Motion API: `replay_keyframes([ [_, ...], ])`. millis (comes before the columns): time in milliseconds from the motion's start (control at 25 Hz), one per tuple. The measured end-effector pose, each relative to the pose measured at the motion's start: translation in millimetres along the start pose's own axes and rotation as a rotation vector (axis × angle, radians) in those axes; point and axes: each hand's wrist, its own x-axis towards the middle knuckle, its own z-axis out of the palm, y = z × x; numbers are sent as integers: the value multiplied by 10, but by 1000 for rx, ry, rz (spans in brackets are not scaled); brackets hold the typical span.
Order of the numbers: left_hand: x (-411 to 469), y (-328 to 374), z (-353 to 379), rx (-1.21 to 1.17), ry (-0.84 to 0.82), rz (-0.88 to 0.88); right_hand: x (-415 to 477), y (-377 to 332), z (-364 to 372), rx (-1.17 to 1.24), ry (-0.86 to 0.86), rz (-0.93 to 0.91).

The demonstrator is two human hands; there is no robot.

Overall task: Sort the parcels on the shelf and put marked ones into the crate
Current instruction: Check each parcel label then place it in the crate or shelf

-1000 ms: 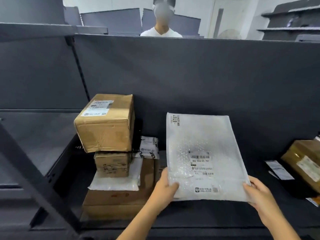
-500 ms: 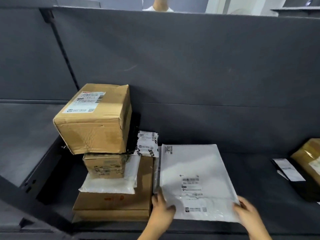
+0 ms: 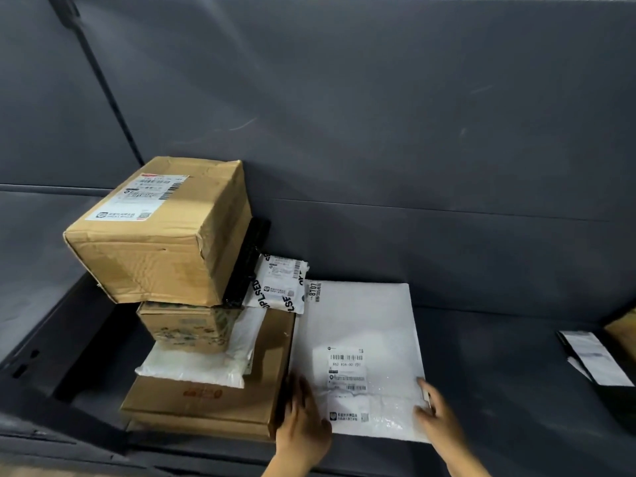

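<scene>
Left hand [image 3: 303, 425] lies flat, fingers spread, on our white bubble mailer's [image 3: 361, 325] left edge; right hand [image 3: 435, 413] rests open at its right edge. We note the mailer lying flat on the dark shelf [image 3: 499, 356], touching the flat brown box [image 3: 247, 401] beneath the stacked parcels.

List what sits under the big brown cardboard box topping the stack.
A smaller printed cardboard box, then a white padded bag, then a flat brown carton on the shelf. Anything behind is hidden.
</scene>
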Motion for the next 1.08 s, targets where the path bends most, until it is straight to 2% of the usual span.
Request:
replay_keyframes([
  [360, 31, -12, -102, -48, -106, 2, 29, -61, 4, 36, -21, 17],
  [600, 24, 165, -421, -54, 77, 267, -38, -197, -160, 76, 140, -51],
  [680, 39, 380, -546, -73, 89, 345, -141, -236, -249, 106, 197, -90],
  [880, -34, 991, -621, -38, 52, 581, -616, -127, -606, 241, 419, -71],
  [1080, -190, 1525, -561, 39, -3, 817, -1300, 274, -1094, 224, 882, 50],
])
